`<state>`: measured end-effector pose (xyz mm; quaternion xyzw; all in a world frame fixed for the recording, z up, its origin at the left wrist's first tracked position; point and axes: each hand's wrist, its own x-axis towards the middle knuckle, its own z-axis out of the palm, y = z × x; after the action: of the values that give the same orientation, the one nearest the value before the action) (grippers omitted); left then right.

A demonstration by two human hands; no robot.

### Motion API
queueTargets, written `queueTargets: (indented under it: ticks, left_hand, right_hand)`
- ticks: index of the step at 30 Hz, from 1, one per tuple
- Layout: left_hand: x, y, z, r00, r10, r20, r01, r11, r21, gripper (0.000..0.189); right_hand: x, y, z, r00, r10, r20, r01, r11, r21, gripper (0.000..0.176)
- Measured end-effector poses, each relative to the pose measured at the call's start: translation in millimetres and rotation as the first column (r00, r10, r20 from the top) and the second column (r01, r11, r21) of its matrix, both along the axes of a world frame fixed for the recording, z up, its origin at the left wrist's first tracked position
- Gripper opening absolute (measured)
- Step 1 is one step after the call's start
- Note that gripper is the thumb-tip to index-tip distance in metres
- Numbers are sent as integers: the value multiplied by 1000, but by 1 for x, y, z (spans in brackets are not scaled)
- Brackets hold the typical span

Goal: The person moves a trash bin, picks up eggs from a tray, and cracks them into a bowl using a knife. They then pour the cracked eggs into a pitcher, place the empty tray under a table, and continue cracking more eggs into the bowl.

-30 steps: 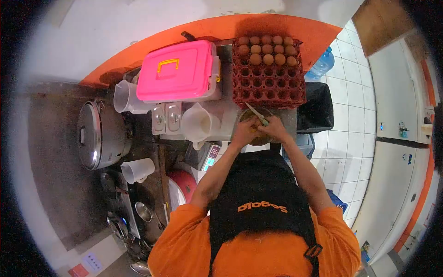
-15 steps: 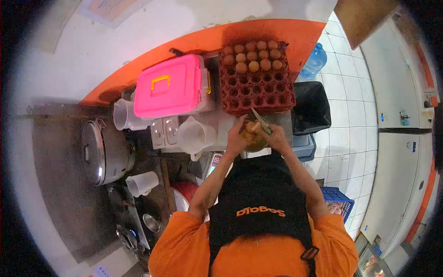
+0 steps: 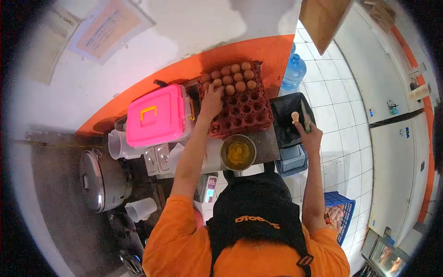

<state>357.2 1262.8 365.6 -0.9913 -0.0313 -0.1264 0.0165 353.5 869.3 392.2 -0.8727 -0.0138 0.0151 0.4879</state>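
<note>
My left hand (image 3: 212, 102) reaches over the dark red egg tray (image 3: 247, 119), its fingers closed about a brown egg (image 3: 217, 83) in the front row of eggs. Several more brown eggs (image 3: 236, 68) fill the tray's far rows, and the near cups are bare. Out to the right, my right hand (image 3: 312, 137) holds a knife (image 3: 305, 113) with its blade pointing up, together with a piece of eggshell (image 3: 295, 117). Both are above the black bin (image 3: 284, 127). A metal bowl (image 3: 238, 169) with yellow egg in it stands on the counter in front of the tray.
A pink-lidded box (image 3: 159, 117) stands left of the tray, with plastic jugs (image 3: 120, 144) and a large pot (image 3: 92, 180) further left. A grey container (image 3: 292, 161) sits below the bin. At lower right is a blue basket (image 3: 333, 198); water bottles (image 3: 294, 71) stand behind.
My hands have moved apart from over the bowl. The left went forward to the eggs; the right swung right over the bin with the knife and shell. The view has shifted.
</note>
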Motion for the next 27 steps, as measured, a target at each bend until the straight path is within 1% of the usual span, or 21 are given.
queueTargets:
  ticks: [2, 3, 4, 5, 6, 8, 9, 11, 12, 14, 15, 16, 17, 18, 20, 21, 22, 23, 24, 26, 27]
  left_hand:
    - [-1, 9, 2, 991, -99, 91, 126, 928, -352, 52]
    - [-2, 11, 5, 990, -99, 96, 127, 927, -352, 52]
    - [-5, 12, 9, 996, -45, 75, 77, 861, -503, 52]
    - [-8, 14, 14, 999, 5, 46, 26, 770, -638, 52]
    - [-17, 11, 21, 999, 8, 48, 25, 773, -634, 52]
    - [-46, -4, 34, 983, 131, 127, 38, 533, -846, 50]
    - [-60, -10, 40, 982, 141, 125, 30, 535, -844, 50]
    - [-91, -25, 47, 988, 152, -35, -68, 214, -975, 46]
    - [-103, -31, 47, 984, 175, -35, -73, 212, -975, 46]
    - [-128, -42, 49, 978, 209, 0, 10, -48, -999, 44]
    - [-138, -49, 59, 974, 227, -7, 29, -156, -987, 45]
    - [-144, -51, 62, 966, 257, -8, 34, -160, -987, 45]
    - [-152, -53, 64, 966, 257, -22, 7, -110, -994, 46]
    - [-155, -54, 64, 966, 256, -30, -15, -57, -998, 46]
    - [-164, -53, 51, 961, 276, -30, -19, -45, -999, 47]
    - [-168, -54, 47, 970, 242, -25, -31, 21, -999, 47]
    - [-172, -57, 43, 980, 199, -27, -45, 87, -995, 47]
    - [-177, -60, 32, 979, 202, -34, -51, 79, -996, 47]
    - [-180, -63, 15, 987, 159, -2, -9, 45, -999, 48]
    - [-184, -69, -9, 994, 110, 21, 21, 5, -1000, 49]
    - [-185, -74, -17, 994, 108, -6, -15, 81, -997, 50]
  right_hand:
    - [-4, 9, -20, 974, 5, 226, -24, 996, 83, 49]
    - [-7, 16, -19, 990, 59, 130, -61, 998, 8, 39]
    - [-12, 27, -19, 989, 62, 132, -64, 998, 6, 39]
    - [-17, 42, -20, 985, 149, 84, -156, 985, 80, 34]
    - [-22, 60, -18, 970, 239, 42, -242, 957, 159, 29]
    - [-36, 99, -1, 871, 365, 330, -387, 922, 1, 22]
    - [-44, 119, 10, 868, 373, 329, -396, 918, 4, 22]
    - [-59, 150, 33, 870, 451, 198, -476, 873, 104, 20]
    - [-65, 158, 40, 859, 472, 197, -497, 862, 103, 20]
    - [-79, 172, 48, 830, 534, 162, -558, 792, 247, 20]
    - [-83, 178, 38, 812, 560, 164, -584, 775, 243, 20]
    - [-87, 183, 22, 768, 626, 134, -636, 771, 41, 22]
    - [-91, 183, 7, 726, 682, 90, -665, 729, -161, 24]
    - [-93, 181, 11, 707, 702, 92, -684, 710, -167, 24]
    - [-96, 176, 24, 763, 638, -106, -628, 770, 116, 30]
    - [-95, 178, 23, 752, 650, -112, -641, 760, 110, 30]
    - [-91, 182, 20, 805, 593, 28, -589, 791, 165, 37]
    - [-87, 184, 15, 846, 509, 161, -534, 814, 229, 44]
    - [-78, 183, 7, 846, 509, 156, -533, 815, 227, 44]
    - [-58, 173, -21, 683, 724, -98, -713, 689, 130, 54]
    - [-54, 172, -35, 670, 723, -168, -703, 691, 171, 50]
